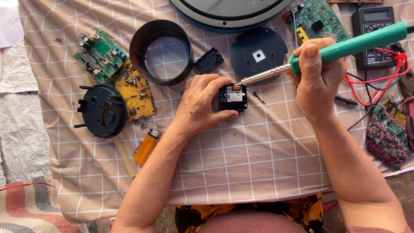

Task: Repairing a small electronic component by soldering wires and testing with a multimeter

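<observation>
Nearest the person, on the checked beige cloth point(241, 164) that covers the table, an orange plastic lighter point(145, 146) lies left of the left forearm. Farther in, the left hand point(200, 105) rests on the cloth with its fingers curled narrowly around a small square black plastic clock mechanism point(233, 97), thumb at its near edge and fingertips along its far edge; the mechanism lies flat near the middle of the cloth, its open face up. The right hand point(317, 77) is closed in a fist around the green handle of a soldering iron point(345, 46). The iron's long axis runs from far right down to the left, and its metal tip points left, touching the far right corner of the mechanism. A tiny black clock hand point(259, 98) lies just right of the mechanism. To the left sit a round black plastic housing point(102, 111) and a yellow circuit board point(136, 90); farther off stand a black plastic ring point(161, 51), a dark round disc point(258, 54) and a black multimeter point(374, 30) with red leads.
</observation>
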